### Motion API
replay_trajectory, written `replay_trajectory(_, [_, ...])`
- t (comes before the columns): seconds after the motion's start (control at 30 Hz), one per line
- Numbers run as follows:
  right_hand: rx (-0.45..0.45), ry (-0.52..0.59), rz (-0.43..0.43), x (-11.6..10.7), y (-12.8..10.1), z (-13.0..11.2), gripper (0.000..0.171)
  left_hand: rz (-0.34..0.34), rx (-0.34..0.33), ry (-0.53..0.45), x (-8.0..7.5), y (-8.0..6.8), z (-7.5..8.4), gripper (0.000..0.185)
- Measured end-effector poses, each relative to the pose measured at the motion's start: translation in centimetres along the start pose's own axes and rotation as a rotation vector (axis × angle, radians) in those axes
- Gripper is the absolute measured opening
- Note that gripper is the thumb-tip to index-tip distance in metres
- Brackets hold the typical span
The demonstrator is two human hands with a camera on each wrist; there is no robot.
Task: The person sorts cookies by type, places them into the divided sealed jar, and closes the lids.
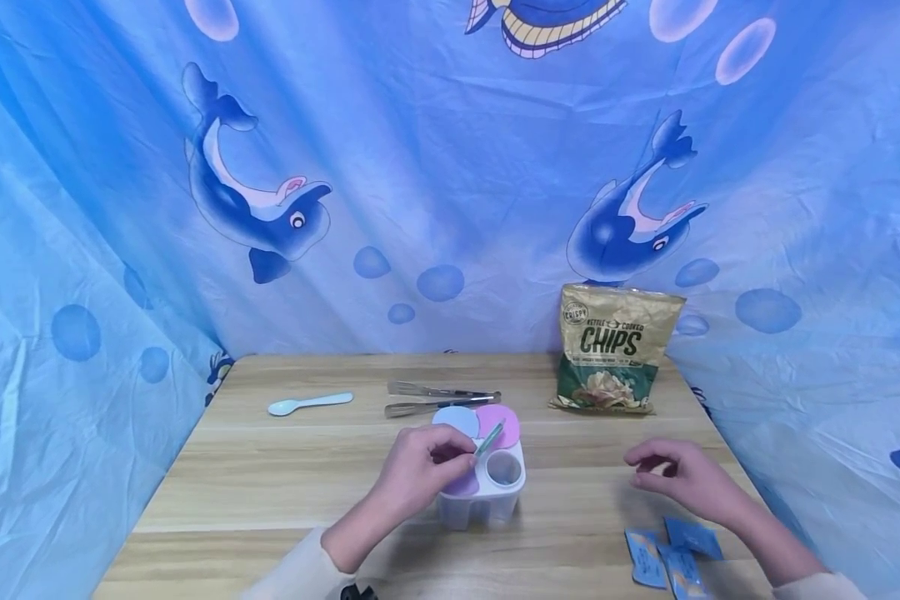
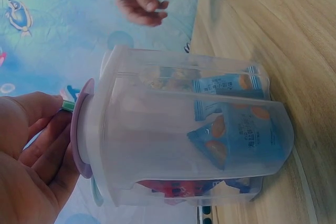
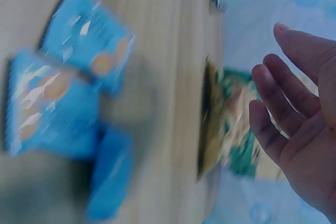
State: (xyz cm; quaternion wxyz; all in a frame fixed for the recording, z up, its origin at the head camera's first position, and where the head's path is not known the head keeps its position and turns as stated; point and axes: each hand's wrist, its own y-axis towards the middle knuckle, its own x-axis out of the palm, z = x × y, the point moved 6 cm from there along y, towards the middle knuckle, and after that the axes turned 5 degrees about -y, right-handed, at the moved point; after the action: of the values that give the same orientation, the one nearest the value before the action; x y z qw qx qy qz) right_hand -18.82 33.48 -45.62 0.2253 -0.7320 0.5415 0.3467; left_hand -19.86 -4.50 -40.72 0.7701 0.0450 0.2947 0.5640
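Note:
A clear container point(image 2: 173, 135) with a white top stands on the table, blue snack packets point(image 2: 247, 129) and a red packet point(image 2: 178, 188) visible through its walls. Three of its round wells wear lids: light blue point(image 1: 455, 420), pink point(image 1: 504, 421) and purple point(image 1: 461, 483). The fourth well point(image 1: 504, 468) is uncovered. Over the top, my left hand point(image 1: 418, 468) pinches a green lid point(image 1: 491, 437), seen nearly edge-on and tilted. My right hand point(image 1: 686, 482) hovers to the right with loosely bent fingers and nothing in them, above three loose blue packets point(image 1: 647, 558).
A gold and green chip bag point(image 1: 611, 350) stands at the back right by the curtain. Metal tongs point(image 1: 442, 400) lie behind the container. A pale spoon point(image 1: 311, 403) rests at the back left. Printed blue curtains point(image 1: 435, 167) enclose the table.

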Motion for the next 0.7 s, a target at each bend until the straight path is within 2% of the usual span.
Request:
replay_trajectory(0.3, [0.158,0.019,-0.090,-0.8,-4.3,5.1,0.033,-0.013,-0.020,0.001,-0.2,0.1,0.1,0.012])
replay_trajectory(0.7, [0.209,-0.072,-0.085,-0.2,-6.2,9.3,0.032,-0.017,-0.025,0.016,-0.4,0.0,0.3,0.011])
